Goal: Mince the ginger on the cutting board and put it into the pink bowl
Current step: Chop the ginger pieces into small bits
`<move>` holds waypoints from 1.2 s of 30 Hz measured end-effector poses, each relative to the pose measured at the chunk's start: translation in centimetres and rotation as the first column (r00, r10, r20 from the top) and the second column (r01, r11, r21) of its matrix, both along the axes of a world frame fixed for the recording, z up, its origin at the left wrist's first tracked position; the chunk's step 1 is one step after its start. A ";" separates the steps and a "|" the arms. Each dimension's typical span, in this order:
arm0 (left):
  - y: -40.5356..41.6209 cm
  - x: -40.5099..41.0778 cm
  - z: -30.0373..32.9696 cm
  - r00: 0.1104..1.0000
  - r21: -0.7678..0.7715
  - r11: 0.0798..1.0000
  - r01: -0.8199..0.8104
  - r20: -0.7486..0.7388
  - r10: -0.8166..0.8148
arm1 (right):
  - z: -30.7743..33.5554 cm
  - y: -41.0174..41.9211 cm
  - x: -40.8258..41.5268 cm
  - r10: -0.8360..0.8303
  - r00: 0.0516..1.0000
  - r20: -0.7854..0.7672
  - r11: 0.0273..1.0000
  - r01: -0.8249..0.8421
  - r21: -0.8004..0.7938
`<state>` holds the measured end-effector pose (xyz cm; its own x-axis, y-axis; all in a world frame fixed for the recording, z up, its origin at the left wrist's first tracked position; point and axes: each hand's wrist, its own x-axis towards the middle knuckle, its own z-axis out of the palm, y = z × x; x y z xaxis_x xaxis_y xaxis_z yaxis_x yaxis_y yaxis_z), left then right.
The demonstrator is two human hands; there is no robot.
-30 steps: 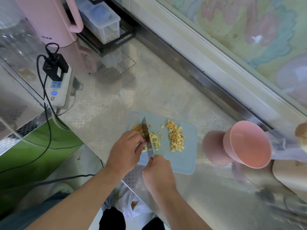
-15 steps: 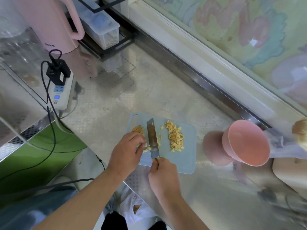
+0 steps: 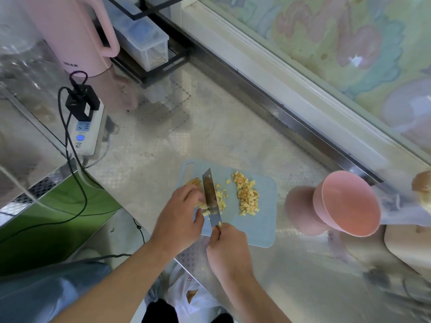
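- Partly hidden: uncut ginger, held under curled left hand fingers on the cutting board.
- Knife handle concealed by the gripping right hand.
- Minced pile lies beside the blade; pink bowl is tilted, well apart.

No text readable anywhere in view.

Pink kettle: a small dark mark low on its side, likely a brand label, too blurred to read.

Power strip: a round blue button and faint socket markings on its white face; no letters or numbers can be made out.

Wall behind the counter: pastel painted shapes only, no lettering.

Knife: bare blade, no stamp visible at this sharpness.
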<state>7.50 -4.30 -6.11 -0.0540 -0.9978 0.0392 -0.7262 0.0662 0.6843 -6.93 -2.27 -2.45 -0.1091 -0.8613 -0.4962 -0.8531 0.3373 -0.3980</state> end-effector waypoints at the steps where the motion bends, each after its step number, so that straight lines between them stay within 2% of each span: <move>1: 0.1 -0.1 0.1 1.000 -0.034 0.999 0.022 0.019 -0.022 | -0.2 0.0 0.0 0.006 1.000 -0.003 1.000 -0.006 0.007; 3: 0.1 -0.5 0.2 0.996 -0.076 0.996 0.056 0.071 -0.051 | -0.5 -0.1 -0.1 0.016 1.000 -0.003 1.000 -0.016 0.020; 9: 0.0 -1.2 -0.9 0.973 -0.073 0.994 0.082 0.220 -0.064 | -0.2 -0.2 -0.3 0.027 1.000 0.002 0.999 -0.027 0.017; 14: -0.2 -1.5 -1.3 0.952 -0.093 0.991 0.094 0.299 -0.062 | 0.1 -0.2 -1.0 -0.022 0.999 0.027 0.999 0.021 0.029; 22: 0.0 -1.6 -0.9 0.961 -0.102 0.992 0.079 0.272 -0.049 | 1.1 -1.1 -4.2 -0.125 0.992 0.006 0.992 0.125 0.000; 30: 0.3 -1.9 -0.3 0.975 -0.095 0.994 0.053 0.219 -0.031 | 0.6 -0.9 -2.6 -0.060 0.995 0.084 0.998 0.060 0.000; 36: -0.1 -2.6 0.1 0.981 -0.082 0.994 0.070 0.188 -0.054 | 0.3 -0.8 -4.7 -0.178 0.981 0.077 0.984 0.178 0.012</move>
<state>4.89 -4.42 -5.97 -0.1303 -0.9853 0.1105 -0.8322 0.1693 0.5280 -11.62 -3.04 -2.10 -0.2213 -0.8294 -0.5131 -0.7460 0.4828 -0.4587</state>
